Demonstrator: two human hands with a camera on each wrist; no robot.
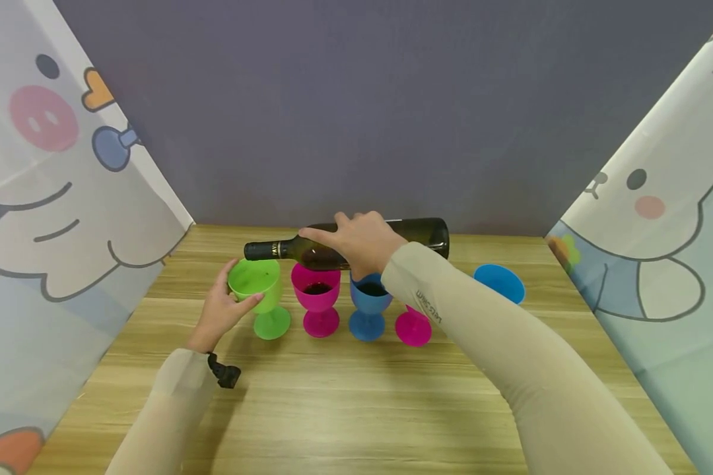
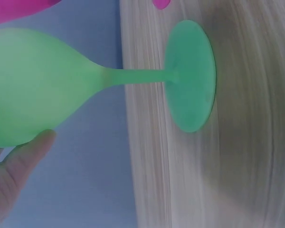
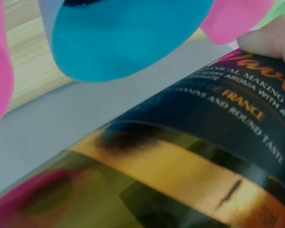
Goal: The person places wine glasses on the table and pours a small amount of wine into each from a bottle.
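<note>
My left hand (image 1: 216, 313) holds a green goblet (image 1: 270, 297) by its bowl, thumb on the near side and fingers round the left. The goblet stands upright, its round foot (image 2: 192, 76) on the wooden table in the left wrist view. My right hand (image 1: 362, 244) grips a dark glass wine bottle (image 1: 418, 231) around its body. The bottle lies nearly level in the air, its black-wrapped neck (image 1: 267, 251) pointing left over the green goblet's rim. Its printed label (image 3: 218, 99) shows close up in the right wrist view.
In a row right of the green goblet stand a pink goblet (image 1: 321, 320) and a blue goblet (image 1: 368, 303), both with dark liquid. Beyond are another pink goblet (image 1: 414, 328), mostly hidden by my sleeve, and another blue goblet (image 1: 499, 284). A grey wall (image 1: 344, 119) rises behind the table.
</note>
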